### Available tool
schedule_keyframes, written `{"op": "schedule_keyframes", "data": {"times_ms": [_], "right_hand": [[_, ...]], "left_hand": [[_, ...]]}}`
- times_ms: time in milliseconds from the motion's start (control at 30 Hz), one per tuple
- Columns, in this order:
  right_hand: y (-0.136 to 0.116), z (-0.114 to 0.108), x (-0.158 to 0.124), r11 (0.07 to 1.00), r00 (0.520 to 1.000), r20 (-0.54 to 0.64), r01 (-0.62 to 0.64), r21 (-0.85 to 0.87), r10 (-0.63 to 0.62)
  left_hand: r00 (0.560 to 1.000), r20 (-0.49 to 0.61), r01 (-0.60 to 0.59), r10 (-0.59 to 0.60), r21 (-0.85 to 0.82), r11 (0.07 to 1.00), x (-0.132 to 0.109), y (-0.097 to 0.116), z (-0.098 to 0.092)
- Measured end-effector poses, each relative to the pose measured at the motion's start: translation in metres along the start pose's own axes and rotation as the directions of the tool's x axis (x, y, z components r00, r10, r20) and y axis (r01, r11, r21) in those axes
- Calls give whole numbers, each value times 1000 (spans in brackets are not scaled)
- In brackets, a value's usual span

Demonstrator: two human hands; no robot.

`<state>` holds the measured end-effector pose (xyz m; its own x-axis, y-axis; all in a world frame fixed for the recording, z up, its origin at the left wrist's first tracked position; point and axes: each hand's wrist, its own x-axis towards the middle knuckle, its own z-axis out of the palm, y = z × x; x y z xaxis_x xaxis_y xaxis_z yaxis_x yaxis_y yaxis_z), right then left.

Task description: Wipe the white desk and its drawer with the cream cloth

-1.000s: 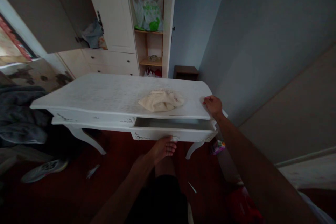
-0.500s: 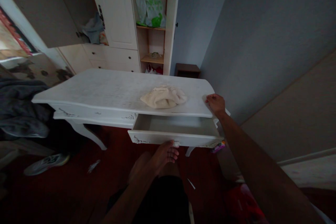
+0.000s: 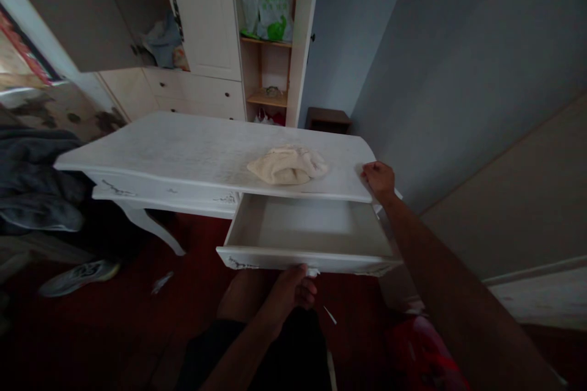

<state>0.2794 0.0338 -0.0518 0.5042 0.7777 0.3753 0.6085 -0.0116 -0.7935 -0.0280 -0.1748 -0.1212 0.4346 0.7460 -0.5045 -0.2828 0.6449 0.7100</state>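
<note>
My left hand [image 3: 296, 290] is closed at the small white knob [image 3: 313, 272] on the front of a white drawer [image 3: 270, 258]. The drawer is pulled out of the white desk [image 3: 183, 143], and its pale floor shows bare. My right hand [image 3: 380, 178] rests with curled fingers on the right end of the desktop; whether anything is inside them is hidden. Between the hands, on the desktop above the drawer, lies a crumpled cream cloth [image 3: 288, 166].
Behind the desk stands a white wardrobe [image 3: 206, 18] with plastic bags [image 3: 273, 9] on a shelf. A grey cloth heap [image 3: 36, 177] and a shoe [image 3: 80, 277] are at the left. A wall [image 3: 477, 73] runs close along the right.
The drawer has come further out toward me, with my left hand moving along at its knob. My right hand stays at the desk's right end.
</note>
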Motion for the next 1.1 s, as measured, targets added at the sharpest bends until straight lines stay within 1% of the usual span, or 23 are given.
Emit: {"op": "schedule_keyframes", "data": {"times_ms": [100, 233, 300, 433, 567, 833, 933, 1100], "right_hand": [[1, 0, 0, 1000, 1000, -6, 6, -19, -6], [1, 0, 0, 999, 1000, -9, 2, -49, -2], [1, -1, 0, 998, 1000, -6, -4, -65, 3], [1, 0, 1, 998, 1000, -3, -17, -60, 17], [0, 1, 1, 999, 1000, -12, -26, -42, 26], [-7, -2, 0, 993, 1000, 13, -13, -114, 15], [-9, -2, 0, 989, 1000, 25, -5, -145, 9], [-9, -1, 0, 985, 1000, 20, -4, -173, 7]], "left_hand": [[999, -40, 29, -29, -7, 1000, 2, -10, -3], [999, -40, 13, -14, -42, 999, 2, -24, -10], [999, -47, 23, -26, -61, 998, -1, -31, -12], [998, -32, 59, -63, -120, 991, -5, -44, -12], [991, -26, 126, -132, -156, 980, -7, -57, -11], [971, 30, 236, -235, -241, 941, -24, -61, -21], [960, 39, 279, -278, -245, 928, -27, -63, -23], [962, 36, 271, -270, -220, 937, -29, -60, -24]]}}
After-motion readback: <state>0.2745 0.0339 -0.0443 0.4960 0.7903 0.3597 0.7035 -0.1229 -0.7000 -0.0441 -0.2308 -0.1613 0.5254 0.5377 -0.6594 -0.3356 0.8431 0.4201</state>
